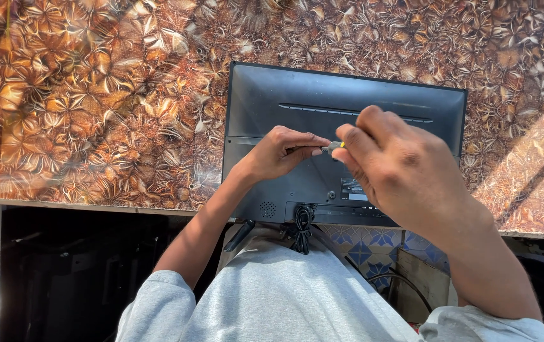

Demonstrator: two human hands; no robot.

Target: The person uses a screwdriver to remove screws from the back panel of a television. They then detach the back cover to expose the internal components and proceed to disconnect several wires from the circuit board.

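While the monitor (297,107) lies face-down at the surface (94,114) near edge, a small yellow-tipped tool (334,146) is pinched between left hand (278,154) and right hand (398,168), presumably needing alignment with a rear screw.

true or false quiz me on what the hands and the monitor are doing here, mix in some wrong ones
1. The monitor lies screen down, its back facing up. True.
2. The left hand rests flat on the patterned tabletop. False: it is over the monitor's back, fingers pinched.
3. The right hand holds a small yellow and grey tool. True.
4. The two hands are far apart. False: their fingertips meet at the tool.
5. A bundled black cable hangs at the monitor's near edge. True.
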